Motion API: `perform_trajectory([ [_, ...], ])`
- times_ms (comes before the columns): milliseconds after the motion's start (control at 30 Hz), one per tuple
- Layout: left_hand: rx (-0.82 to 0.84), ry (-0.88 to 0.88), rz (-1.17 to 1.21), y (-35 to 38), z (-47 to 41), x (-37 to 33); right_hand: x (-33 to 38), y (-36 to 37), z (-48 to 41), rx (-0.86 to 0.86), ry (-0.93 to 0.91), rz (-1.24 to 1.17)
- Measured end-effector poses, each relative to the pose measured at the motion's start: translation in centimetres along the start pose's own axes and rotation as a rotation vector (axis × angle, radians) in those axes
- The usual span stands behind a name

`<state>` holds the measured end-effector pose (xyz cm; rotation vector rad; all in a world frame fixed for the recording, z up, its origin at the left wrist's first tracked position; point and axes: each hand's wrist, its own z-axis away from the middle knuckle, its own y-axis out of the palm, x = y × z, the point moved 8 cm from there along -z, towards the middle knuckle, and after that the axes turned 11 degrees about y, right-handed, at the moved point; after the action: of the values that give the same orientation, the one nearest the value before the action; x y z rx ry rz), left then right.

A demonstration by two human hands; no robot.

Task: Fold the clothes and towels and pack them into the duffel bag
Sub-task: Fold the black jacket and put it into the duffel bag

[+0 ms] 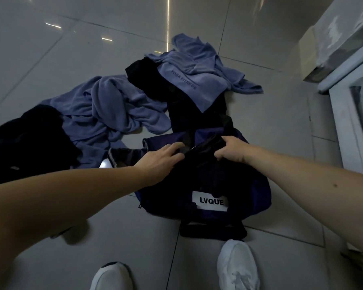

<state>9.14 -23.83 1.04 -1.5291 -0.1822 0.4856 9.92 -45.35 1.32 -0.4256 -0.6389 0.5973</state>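
Duffel bag: dark navy, lying on the tiled floor directly in front of the person's feet. White label reading "LVQUE" on the near side; a black carry strap lies on the floor at the near edge. Top opening partly parted.

Right hand: fingers closed around a fold of dark fabric at the top edge of the bag, gripping it from above.

Left hand: laid palm-down on the top of the bag, fingers stretched fairly flat and narrow, tips touching a dark strap or flap near the opening. Whether they pinch it cannot be told.

Large blue towel: crumpled, unfolded, on the floor to the left of the bag and beyond it; its near edge lies just beside the bag's left end.

Second blue towel: printed "YOGA FITNESS", loosely spread, farther away, lying on top of a black garment.

Black garment: stretched out on the floor from under the printed towel down to the far side of the bag.

Dark garment: heaped at the far left, touching the large towel.

White shoes, left and right: on the floor at the bottom of the view; the right one is just beside the bag's carry strap.

White cabinet or door frame: along the right side.
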Motion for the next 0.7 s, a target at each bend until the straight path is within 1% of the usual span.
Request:
perform_trajectory([
  [67,0.081,0.071,-0.069,1.0,-0.5,-0.1,0.1,0.3,0.2,0.023,-0.038,0.003],
  [100,0.132,0.06,-0.08,1.5,-0.7,0.0,0.1,0.5,0.3,0.022,-0.06,0.003],
  [167,0.188,-0.017,-0.064,1.6,-1.2,0.5,0.0,0.7,0.7,0.009,-0.115,0.02],
  [300,0.232,-0.136,-0.015,1.8,-1.4,1.6,-0.2,1.6,2.0,-0.023,-0.263,0.186],
  [400,0.261,-0.174,0.014,2.4,-1.4,2.0,-0.1,1.8,3.2,-0.043,-0.329,0.156],
  [467,0.27,-0.189,0.047,2.8,-1.4,2.1,0.1,1.5,3.6,-0.104,-0.399,0.121],
  [567,0.259,-0.216,0.131,3.2,-1.1,2.6,1.0,1.2,4.2,-0.241,-0.599,0.137],
  [633,0.266,-0.207,0.156,3.6,-1.0,2.9,2.2,1.6,4.9,-0.332,-0.706,0.207],
  [700,0.246,-0.223,0.207,3.8,-0.7,3.3,3.1,2.5,5.3,-0.408,-0.765,0.311],
])
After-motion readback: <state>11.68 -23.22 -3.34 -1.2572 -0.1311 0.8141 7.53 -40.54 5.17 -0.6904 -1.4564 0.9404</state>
